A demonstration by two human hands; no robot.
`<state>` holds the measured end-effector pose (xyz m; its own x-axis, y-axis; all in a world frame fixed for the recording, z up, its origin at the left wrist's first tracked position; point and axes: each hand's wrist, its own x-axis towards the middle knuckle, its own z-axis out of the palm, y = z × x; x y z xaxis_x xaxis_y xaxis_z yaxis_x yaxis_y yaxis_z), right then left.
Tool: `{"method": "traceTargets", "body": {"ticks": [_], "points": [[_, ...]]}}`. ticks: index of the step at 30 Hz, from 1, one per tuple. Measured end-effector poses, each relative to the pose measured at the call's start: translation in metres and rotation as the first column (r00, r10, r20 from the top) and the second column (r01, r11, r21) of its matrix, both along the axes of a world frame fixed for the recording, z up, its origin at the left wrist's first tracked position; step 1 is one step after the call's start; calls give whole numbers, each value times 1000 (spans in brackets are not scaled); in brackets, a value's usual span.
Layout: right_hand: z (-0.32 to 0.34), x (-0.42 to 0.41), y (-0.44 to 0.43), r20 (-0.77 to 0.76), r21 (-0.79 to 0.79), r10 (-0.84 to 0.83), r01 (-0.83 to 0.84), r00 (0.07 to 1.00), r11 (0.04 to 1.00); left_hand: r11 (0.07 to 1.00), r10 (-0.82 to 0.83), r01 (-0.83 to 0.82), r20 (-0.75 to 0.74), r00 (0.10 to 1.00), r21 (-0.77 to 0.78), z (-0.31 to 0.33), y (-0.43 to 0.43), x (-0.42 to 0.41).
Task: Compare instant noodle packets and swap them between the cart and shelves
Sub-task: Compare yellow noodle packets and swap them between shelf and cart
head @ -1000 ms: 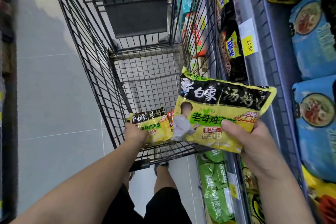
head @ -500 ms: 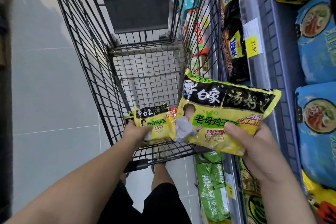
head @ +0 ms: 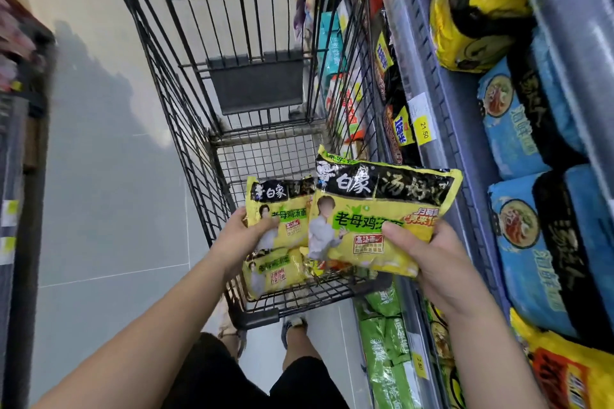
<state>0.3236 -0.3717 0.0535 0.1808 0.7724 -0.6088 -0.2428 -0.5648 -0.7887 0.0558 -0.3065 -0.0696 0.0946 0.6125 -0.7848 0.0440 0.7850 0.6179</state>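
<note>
Yellow plastic under a black top band: the larger noodle packet [head: 375, 209] is hanging face-up just right of the view's centre, over the near right corner of the cart [head: 172, 103]. The right hand [head: 432, 259] is pinching its lower right corner from five o'clock, thumb on the print, with the other fingers hidden behind.

At nine o'clock of it, with one edge tucked beneath, a smaller packet [head: 282, 212] of the same design is sitting in the left hand [head: 242, 239]. That hand is gripping the packet's lower left edge, thumb lying across the front. With both fronts facing up side by side, I am judging that the comparing is happening now.

At six o'clock of the smaller one, a third matching packet [head: 275, 272] seems to be lying on the cart's wire floor.

Further out at three o'clock, the shelves [head: 442, 156] are carrying blue packs [head: 511, 123]. A yellow price tag [head: 423, 130] is showing on the rail at one o'clock, and green packs [head: 382, 349] are showing lower down at five o'clock.

I am seeing no swap finished. One packet is probably heading for the shelf and one for the cart, but I cannot tell which.
</note>
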Motion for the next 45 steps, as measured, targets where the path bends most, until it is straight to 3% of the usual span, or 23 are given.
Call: {"method": "traceTargets", "body": {"ticks": [10, 22, 28, 31, 38, 45], "points": [[99, -18, 29, 24, 202, -15, 10, 1000, 979, 902, -79, 53, 45, 996, 428, 167, 64, -40], [229, -17, 31, -33, 473, -39, 50, 999, 880, 715, -81, -78, 193, 978, 695, 353, 54, -81], [258, -14, 27, 29, 567, -33, 10, 999, 823, 624, -72, -144, 239, 968, 768, 390, 47, -87], [264, -11, 28, -12, 592, -33, 34, 999, 805, 579, -89, -125, 215, 973, 806, 395, 45, -90], [276, -11, 29, 11, 594, -20, 9, 1000, 804, 574, -135, -126, 245, 960, 809, 383, 50, -95], [286, -19, -7, 49, 630, -178, 108, 983, 769, 553, -259, -66, 247, 934, 830, 397, 55, -84]]}}
